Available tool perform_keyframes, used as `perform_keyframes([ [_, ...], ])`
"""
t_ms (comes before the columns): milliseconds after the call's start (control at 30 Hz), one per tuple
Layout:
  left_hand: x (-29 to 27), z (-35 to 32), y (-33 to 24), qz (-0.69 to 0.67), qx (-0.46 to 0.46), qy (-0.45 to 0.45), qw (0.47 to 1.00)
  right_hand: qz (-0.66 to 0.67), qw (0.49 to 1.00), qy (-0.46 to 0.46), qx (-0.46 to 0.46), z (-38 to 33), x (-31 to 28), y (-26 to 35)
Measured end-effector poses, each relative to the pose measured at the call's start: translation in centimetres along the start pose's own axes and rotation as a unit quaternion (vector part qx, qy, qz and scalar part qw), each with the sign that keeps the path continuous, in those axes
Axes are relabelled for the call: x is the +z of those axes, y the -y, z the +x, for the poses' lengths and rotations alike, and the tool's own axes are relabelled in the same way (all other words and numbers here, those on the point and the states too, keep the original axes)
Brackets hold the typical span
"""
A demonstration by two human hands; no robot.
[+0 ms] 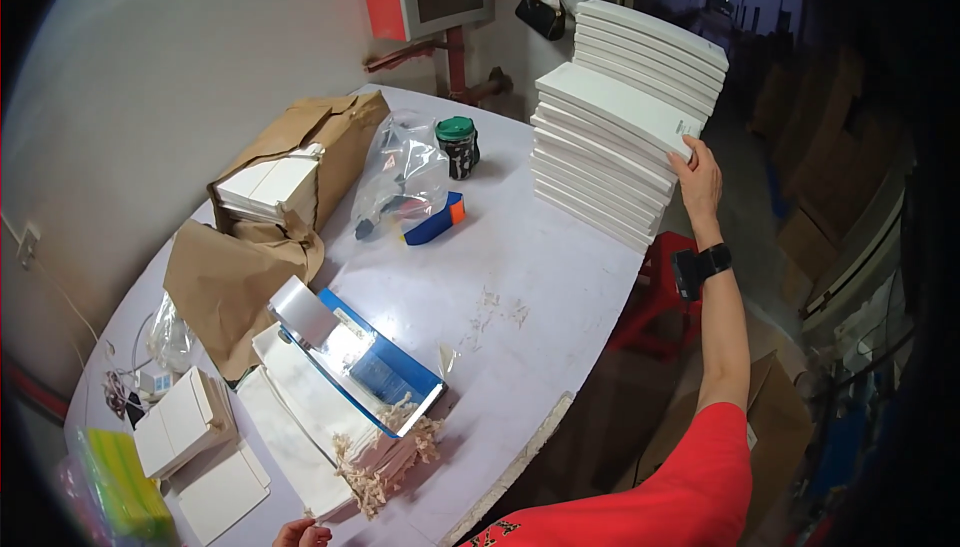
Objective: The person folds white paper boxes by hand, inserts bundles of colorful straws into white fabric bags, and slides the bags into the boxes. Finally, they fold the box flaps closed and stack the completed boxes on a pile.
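Over at the far right, my right hand [699,179] is closed on the near right corner of a white flat box [630,107], its thumb and fingers against the edge. That box tops the front part of a tall stack of similar white boxes [600,182]. My left hand [302,534] shows only in part at the bottom edge, fingers curled together; whatever they may hold is hidden. Closest to it lie white cloth drawstring bags [300,437] with frayed beige cords [385,462]. A blue and white box with a shiny face [365,357] rests on the bags.
An opened brown paper wrapper [345,137] holds white cards. More white cards [180,422] and a yellow-green pack [125,482] lie at left. A clear plastic bag [405,162], a green-lidded jar [458,147] and a blue-orange object [435,220] stand farther back. A red stool [655,297] is beside the table.
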State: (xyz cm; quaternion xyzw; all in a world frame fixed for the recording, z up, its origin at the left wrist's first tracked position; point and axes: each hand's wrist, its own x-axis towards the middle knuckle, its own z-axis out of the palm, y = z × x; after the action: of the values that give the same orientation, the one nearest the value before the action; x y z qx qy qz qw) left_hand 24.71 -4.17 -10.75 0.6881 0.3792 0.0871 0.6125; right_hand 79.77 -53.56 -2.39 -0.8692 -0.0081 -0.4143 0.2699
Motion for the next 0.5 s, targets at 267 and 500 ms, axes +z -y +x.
perform_keyframes([
  [267, -1.1, -1.1, 1.8, -0.009, -0.009, -0.001, 1.0, 0.131, 0.99, -0.044, 0.02, -0.6, -0.1, -1.1],
  [500, -2.0, -1.0, 3.0, -0.04, -0.044, -0.063, 0.996, 0.074, 0.983, -0.127, -0.111, 0.8, 3.9, -6.0],
])
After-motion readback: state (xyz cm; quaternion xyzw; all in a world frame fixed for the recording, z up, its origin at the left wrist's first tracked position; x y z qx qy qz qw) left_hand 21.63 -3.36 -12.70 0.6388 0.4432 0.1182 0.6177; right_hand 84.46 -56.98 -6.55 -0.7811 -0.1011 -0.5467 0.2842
